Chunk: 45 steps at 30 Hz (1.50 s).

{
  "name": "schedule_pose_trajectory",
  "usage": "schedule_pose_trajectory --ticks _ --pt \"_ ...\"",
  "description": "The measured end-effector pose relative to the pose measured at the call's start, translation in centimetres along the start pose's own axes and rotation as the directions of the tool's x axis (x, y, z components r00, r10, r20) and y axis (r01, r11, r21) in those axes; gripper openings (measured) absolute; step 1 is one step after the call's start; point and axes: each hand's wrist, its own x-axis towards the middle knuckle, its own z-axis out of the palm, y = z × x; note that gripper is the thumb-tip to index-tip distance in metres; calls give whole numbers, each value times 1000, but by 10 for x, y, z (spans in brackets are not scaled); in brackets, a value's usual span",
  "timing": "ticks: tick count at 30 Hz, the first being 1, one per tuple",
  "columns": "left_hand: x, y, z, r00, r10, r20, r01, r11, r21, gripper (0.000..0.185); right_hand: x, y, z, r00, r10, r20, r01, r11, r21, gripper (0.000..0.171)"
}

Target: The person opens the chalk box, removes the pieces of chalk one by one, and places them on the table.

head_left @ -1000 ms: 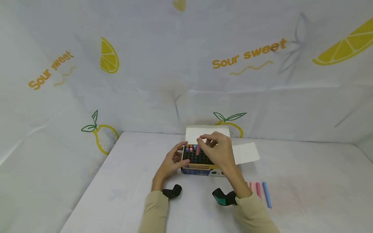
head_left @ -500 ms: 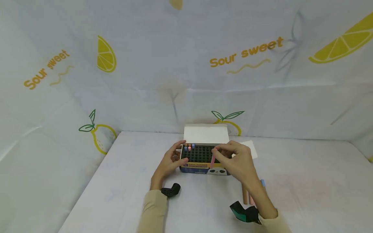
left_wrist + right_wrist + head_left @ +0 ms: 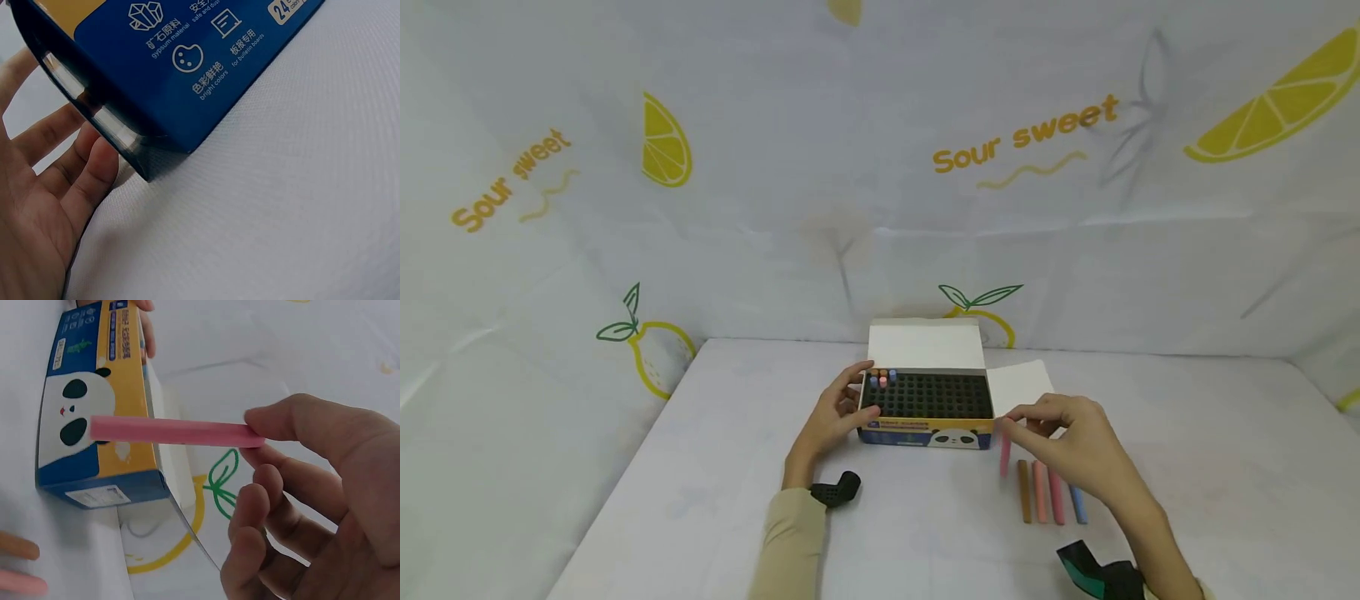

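An open chalk box (image 3: 925,433) with a panda on its front stands mid-table; its black grid holds several chalks (image 3: 882,379) in the far left corner. My left hand (image 3: 831,417) rests against the box's left end, fingers (image 3: 75,181) fairly straight on the blue side (image 3: 187,69). My right hand (image 3: 1011,425) is to the right of the box and pinches a pink chalk (image 3: 1004,454) by one end, hanging just above the table. In the right wrist view the pink chalk (image 3: 169,431) crosses the panda box (image 3: 94,469), held at my right hand's (image 3: 253,434) fingertips.
Several chalks lie side by side on the table under my right hand: brown (image 3: 1023,492), pink (image 3: 1039,492), darker pink (image 3: 1056,498), blue (image 3: 1077,505). The box's white lid (image 3: 925,346) stands up behind and a side flap (image 3: 1018,385) lies to the right. Lemon-print sheeting walls the table.
My right hand lifted the pink chalk out of the box and carried it right and down, to beside the row of chalks on the table. The left hand stayed on the box.
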Motion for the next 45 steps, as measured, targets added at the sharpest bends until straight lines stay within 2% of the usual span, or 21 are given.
schedule_pose_trajectory --ticks 8,14,19,23,31,36,45 --pt "-1 -1 0 1000 4 2 -4 1000 -9 74 -10 27 -29 988 35 149 -39 999 27 6" --pt "-1 -2 0 1000 8 -2 -8 1000 -23 73 -17 49 -52 975 52 218 -55 998 8 9" --pt "-1 -3 0 1000 10 1 -10 1000 -28 73 -23 69 -66 940 130 314 -128 991 -27 15" --pt "-1 -3 0 1000 13 0 -13 1000 -28 73 -26 83 -74 910 146 387 -148 989 -25 20" --pt "0 -3 0 1000 21 1 -21 1000 -24 73 -25 104 -73 883 131 451 -176 983 59 24" --pt "0 -5 1 1000 22 4 -21 999 -30 73 -24 111 -71 854 196 482 -246 969 41 29" --pt "0 -3 0 1000 15 0 -15 1000 -24 72 -18 113 -56 853 245 460 -261 965 -31 33"
